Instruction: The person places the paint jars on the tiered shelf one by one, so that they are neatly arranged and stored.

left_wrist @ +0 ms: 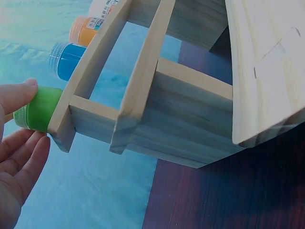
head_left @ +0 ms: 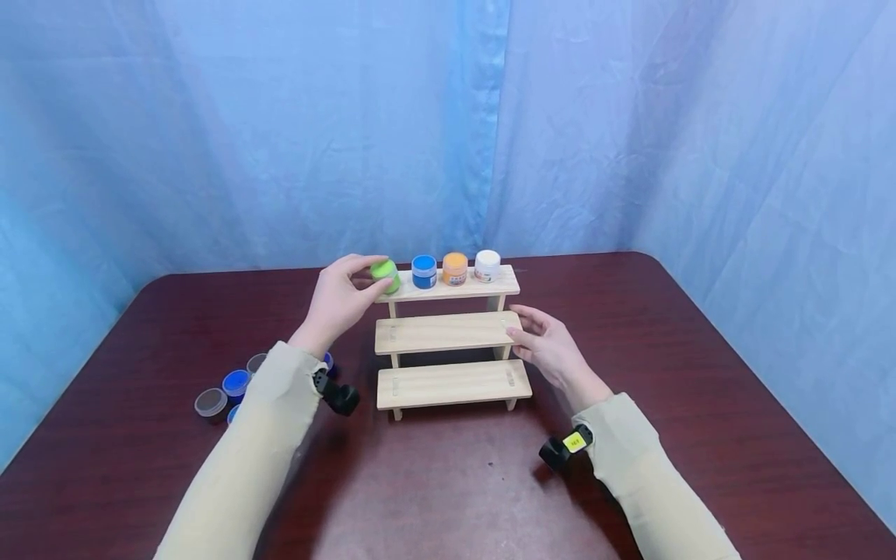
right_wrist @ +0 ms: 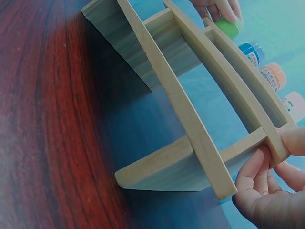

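Left hand (head_left: 336, 299) pinches the far-left green jar (left_wrist: 42, 109), seemingly light, stiff, best held by its sides; right hand (head_left: 554, 350) grips the rack (head_left: 448, 333).

Two hands, the left grip (head_left: 343, 299) and the right grip (head_left: 549, 346); one green jar (head_left: 384, 271) in the left grip; three jars to its right, one blue jar (head_left: 424, 274), one orange jar (head_left: 455, 271), one white jar (head_left: 487, 267); one three-shelf wooden stand (head_left: 441, 333) between the grips; at least five lidded jars (head_left: 236, 381) nearer the person than the left grip, some partly hidden.
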Motion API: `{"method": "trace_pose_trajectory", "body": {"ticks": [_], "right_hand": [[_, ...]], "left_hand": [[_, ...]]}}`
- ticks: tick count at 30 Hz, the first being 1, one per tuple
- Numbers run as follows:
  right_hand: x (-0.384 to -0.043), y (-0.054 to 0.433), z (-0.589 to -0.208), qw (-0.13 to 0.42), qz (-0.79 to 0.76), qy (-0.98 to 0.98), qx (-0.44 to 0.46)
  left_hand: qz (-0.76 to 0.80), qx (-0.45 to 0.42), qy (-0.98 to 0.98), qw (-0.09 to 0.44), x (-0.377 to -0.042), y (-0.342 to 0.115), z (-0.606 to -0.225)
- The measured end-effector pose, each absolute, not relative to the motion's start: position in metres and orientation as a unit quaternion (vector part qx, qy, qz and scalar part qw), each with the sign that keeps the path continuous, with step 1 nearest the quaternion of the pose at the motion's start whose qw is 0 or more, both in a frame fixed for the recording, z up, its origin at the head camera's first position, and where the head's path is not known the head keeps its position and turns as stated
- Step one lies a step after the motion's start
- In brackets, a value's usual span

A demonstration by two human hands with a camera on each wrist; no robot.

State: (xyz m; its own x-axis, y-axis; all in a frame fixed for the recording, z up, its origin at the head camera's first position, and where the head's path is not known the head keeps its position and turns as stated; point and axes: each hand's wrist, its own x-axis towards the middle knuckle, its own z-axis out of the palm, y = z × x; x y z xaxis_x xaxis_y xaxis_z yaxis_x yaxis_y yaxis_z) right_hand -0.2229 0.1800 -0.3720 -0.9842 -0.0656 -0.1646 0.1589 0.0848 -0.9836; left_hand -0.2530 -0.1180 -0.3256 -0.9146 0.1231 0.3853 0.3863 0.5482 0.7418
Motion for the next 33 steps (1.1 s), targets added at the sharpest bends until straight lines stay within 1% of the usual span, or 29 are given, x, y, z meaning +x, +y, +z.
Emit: {"method": "trace_pose_trajectory", "body": {"ticks": [12,24,33], "right_hand": [[-0.2225,0.1788,-0.3734,0.083,-0.678,0.730,0.028],[-0.2232,0.1776,-0.3749,0.083,-0.678,0.729,0.031],[-0.2236,0.1767,-0.3753,0.083,-0.680,0.728,0.027]], "left_hand": [[-0.441,-0.143,-0.876,0.132,-0.2551,-0.1145,-0.3244],[-0.442,-0.153,-0.872,0.146,-0.2566,-0.1162,-0.3259],[-0.437,-0.148,-0.877,0.132,-0.2593,-0.1176,-0.3254]]}}
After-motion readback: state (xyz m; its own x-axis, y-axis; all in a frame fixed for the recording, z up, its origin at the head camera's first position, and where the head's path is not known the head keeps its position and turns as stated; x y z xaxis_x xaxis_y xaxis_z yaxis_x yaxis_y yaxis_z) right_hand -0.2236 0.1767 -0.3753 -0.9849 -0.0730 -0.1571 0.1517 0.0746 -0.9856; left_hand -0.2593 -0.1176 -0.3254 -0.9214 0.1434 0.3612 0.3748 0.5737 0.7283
